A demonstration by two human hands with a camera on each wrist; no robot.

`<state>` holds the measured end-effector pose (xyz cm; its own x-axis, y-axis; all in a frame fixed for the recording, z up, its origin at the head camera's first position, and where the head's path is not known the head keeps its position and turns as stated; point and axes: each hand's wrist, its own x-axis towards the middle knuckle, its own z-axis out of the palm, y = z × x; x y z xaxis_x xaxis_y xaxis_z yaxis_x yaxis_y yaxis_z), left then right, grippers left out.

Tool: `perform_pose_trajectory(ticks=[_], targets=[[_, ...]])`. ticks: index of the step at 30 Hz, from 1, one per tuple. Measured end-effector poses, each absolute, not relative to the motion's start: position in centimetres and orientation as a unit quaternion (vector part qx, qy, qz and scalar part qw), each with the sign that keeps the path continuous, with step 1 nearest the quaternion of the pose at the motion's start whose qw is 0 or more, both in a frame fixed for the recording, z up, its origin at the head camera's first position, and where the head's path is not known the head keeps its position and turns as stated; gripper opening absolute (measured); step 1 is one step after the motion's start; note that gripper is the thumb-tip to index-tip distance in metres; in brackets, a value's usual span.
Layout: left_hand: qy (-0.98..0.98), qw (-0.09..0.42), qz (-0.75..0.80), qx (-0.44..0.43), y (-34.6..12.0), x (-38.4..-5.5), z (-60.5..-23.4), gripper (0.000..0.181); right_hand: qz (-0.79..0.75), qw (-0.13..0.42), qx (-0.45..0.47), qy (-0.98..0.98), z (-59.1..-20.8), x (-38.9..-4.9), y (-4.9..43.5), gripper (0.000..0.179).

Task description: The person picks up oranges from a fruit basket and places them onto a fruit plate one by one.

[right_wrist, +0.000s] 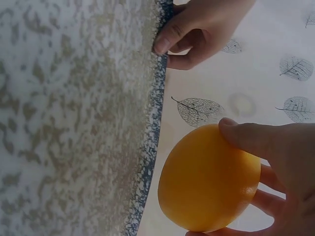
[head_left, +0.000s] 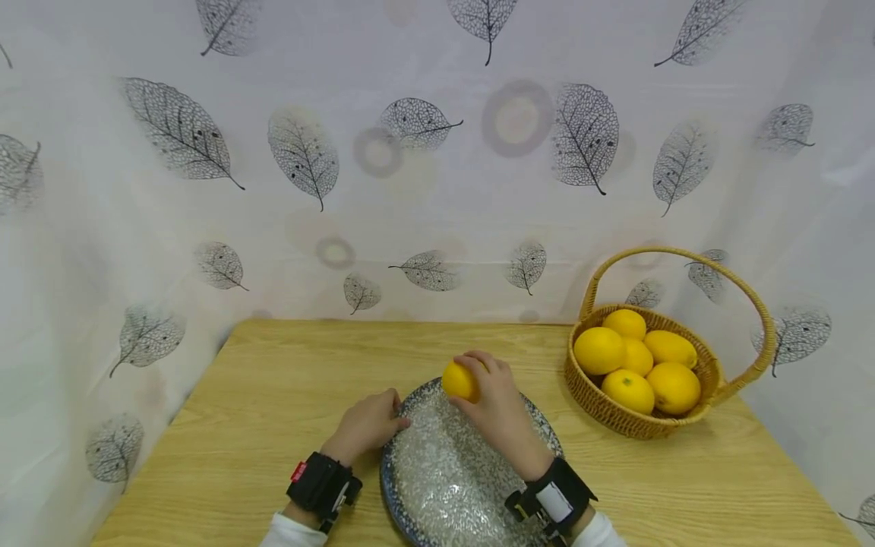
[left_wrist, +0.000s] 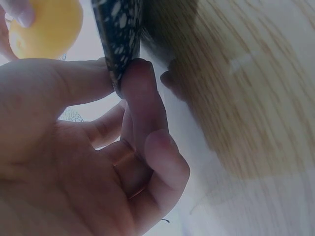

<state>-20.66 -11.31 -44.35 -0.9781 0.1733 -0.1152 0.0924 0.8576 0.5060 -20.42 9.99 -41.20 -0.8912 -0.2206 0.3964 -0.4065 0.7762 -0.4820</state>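
Observation:
A round speckled plate (head_left: pixel 444 463) with a dark blue rim lies at the table's near middle. My left hand (head_left: pixel 369 422) pinches its left rim, thumb over the top and fingers beneath; the left wrist view shows the rim (left_wrist: pixel 118 39) between thumb and forefinger. My right hand (head_left: pixel 502 410) reaches across the plate and grips a yellow lemon (head_left: pixel 459 381) above the far part of the rim. Up close in the right wrist view, the lemon (right_wrist: pixel 206 179) is smooth and rounded, with the thumb on one side and fingers round the other.
A wicker basket (head_left: pixel 615 418) with a tall arched handle stands at the right of the wooden table (head_left: pixel 273 380), holding several more lemons (head_left: pixel 629 391). A pale curtain (head_left: pixel 424 205) printed with leaves hangs behind and along both sides.

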Motion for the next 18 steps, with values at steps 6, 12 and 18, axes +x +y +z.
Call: perform_pose_trajectory(ticks=[6,12,18], targets=[[0.96,0.083,0.257,0.07,-11.3,-20.6,-44.2,0.025,0.285,0.161,0.184,-0.927,-42.0,-20.4,9.5,0.059],[0.961,0.086,0.253,0.066,-11.3,-20.7,-44.3,0.026,0.262,0.139,0.213,-0.931,-43.0,-20.4,9.2,0.06],[0.961,0.087,0.255,0.066,-11.3,-20.8,-44.4,0.027,0.217,0.142,0.229,-0.938,-43.5,-20.5,9.1,0.065]])
